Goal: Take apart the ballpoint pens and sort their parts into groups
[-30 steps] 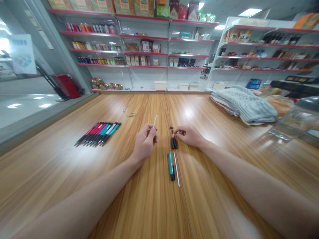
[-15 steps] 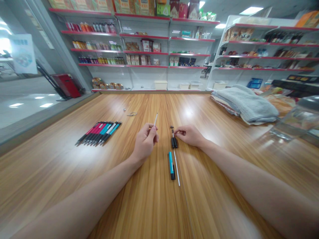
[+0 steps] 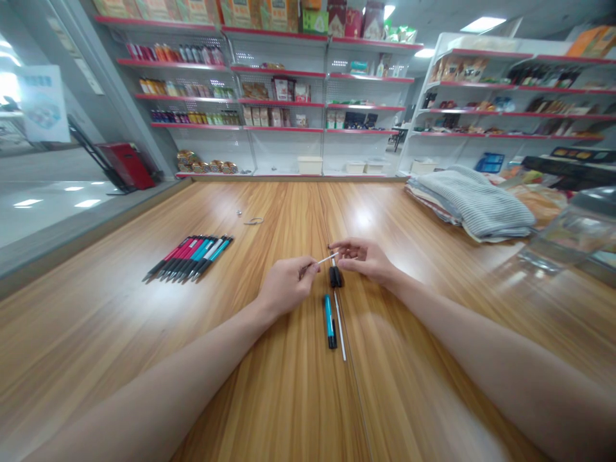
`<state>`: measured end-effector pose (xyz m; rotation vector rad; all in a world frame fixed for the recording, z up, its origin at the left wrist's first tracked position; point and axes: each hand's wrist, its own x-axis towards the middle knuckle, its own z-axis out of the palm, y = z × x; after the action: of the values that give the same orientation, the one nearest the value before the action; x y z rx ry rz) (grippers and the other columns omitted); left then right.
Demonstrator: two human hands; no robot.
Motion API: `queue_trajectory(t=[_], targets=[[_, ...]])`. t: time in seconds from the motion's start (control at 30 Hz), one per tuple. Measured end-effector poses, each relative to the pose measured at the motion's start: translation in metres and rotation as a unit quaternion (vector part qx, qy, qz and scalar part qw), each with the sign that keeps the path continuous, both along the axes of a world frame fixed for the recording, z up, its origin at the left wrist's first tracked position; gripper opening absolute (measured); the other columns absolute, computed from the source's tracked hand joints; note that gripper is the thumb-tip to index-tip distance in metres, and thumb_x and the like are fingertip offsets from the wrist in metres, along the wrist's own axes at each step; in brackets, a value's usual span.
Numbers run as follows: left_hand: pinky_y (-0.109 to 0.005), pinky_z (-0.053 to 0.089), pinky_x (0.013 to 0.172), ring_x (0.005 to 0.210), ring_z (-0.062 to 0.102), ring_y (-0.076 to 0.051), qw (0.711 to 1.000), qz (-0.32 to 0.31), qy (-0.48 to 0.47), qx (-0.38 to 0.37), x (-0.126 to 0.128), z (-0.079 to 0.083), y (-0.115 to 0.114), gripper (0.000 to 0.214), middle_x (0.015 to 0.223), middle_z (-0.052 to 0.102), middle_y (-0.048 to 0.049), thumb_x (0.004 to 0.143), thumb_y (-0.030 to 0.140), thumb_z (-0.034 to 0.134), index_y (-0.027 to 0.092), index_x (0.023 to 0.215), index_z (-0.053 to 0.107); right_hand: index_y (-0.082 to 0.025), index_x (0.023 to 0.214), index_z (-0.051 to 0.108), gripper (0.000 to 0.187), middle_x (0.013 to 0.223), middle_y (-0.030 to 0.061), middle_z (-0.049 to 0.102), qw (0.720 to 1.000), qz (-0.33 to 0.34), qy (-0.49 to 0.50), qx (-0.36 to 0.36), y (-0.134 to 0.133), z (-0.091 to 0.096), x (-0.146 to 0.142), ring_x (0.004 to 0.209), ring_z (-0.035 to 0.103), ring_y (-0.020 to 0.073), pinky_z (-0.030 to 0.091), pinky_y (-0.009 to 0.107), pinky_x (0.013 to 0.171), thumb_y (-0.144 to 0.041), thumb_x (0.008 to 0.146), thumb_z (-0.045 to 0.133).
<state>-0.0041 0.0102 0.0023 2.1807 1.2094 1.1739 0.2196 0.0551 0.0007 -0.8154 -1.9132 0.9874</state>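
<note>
My left hand (image 3: 290,282) pinches a slim white pen refill (image 3: 327,259), which points right and slightly up. The refill's far end reaches the fingers of my right hand (image 3: 364,259). Those fingers are curled around its tip, and whatever small part they hold is hidden. Just below lie two short black pen grips (image 3: 335,277) side by side. Nearer to me are a blue pen barrel (image 3: 329,321) with a black clip end and, right beside it, a second white refill (image 3: 341,327).
To the left lies a row of several pens (image 3: 188,258) in red, blue, white and black. A small curled ring (image 3: 254,221) lies farther back. Folded cloths (image 3: 474,202) and a clear container (image 3: 568,224) stand at the right. Stocked shelves (image 3: 279,102) rise behind the table (image 3: 269,398).
My left hand has tipped the refill from upright to nearly level and brought it right, to my right hand. My right hand has lifted off the small parts above the black grips.
</note>
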Motion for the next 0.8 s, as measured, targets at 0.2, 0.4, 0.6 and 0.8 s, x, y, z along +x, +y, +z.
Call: queue_trajectory(t=[0.2, 0.4, 0.6, 0.8], targets=[[-0.023, 0.03, 0.056, 0.058, 0.051, -0.013, 0.992, -0.021, 0.124, 0.018, 0.0, 0.003, -0.001, 0.029, 0.064, 0.06, -0.0016, 0.09, 0.03, 0.048, 0.018, 0.068, 0.061, -0.013, 0.086, 0.072, 0.031, 0.077, 0.0058, 0.07, 0.997, 0.039, 0.022, -0.07, 0.0, -0.001, -0.003, 0.069, 0.063, 0.0147, 0.049, 0.026, 0.065, -0.041, 0.074, 0.072], [-0.024, 0.029, 0.056, 0.059, 0.05, -0.012, 0.987, 0.01, 0.159, 0.019, 0.0, 0.004, -0.001, 0.03, 0.068, 0.062, -0.0012, 0.092, 0.032, 0.044, 0.018, 0.074, 0.063, -0.013, 0.08, 0.072, 0.027, 0.071, 0.0041, 0.069, 1.0, -0.01, -0.012, -0.015, 0.0, 0.0, -0.006, 0.067, 0.061, 0.0134, 0.047, 0.025, 0.066, -0.039, 0.08, 0.067], [-0.023, 0.031, 0.055, 0.059, 0.052, -0.011, 0.992, 0.038, 0.115, 0.016, -0.002, 0.003, 0.0, 0.027, 0.072, 0.065, -0.0022, 0.092, 0.031, 0.044, 0.018, 0.087, 0.067, -0.013, 0.071, 0.062, 0.03, 0.059, 0.0, 0.059, 0.991, -0.093, 0.066, -0.062, 0.008, -0.003, 0.004, 0.042, 0.039, 0.0048, 0.027, 0.019, 0.04, -0.041, 0.079, 0.065], [-0.021, 0.032, 0.053, 0.057, 0.05, -0.011, 0.995, 0.07, 0.063, 0.018, -0.004, 0.002, 0.001, 0.029, 0.065, 0.061, -0.0005, 0.091, 0.032, 0.044, 0.017, 0.083, 0.066, -0.014, 0.067, 0.056, 0.03, 0.055, -0.0016, 0.056, 0.973, -0.115, 0.158, -0.119, 0.021, -0.005, 0.025, 0.038, 0.034, 0.0035, 0.017, 0.018, 0.035, -0.038, 0.07, 0.073]])
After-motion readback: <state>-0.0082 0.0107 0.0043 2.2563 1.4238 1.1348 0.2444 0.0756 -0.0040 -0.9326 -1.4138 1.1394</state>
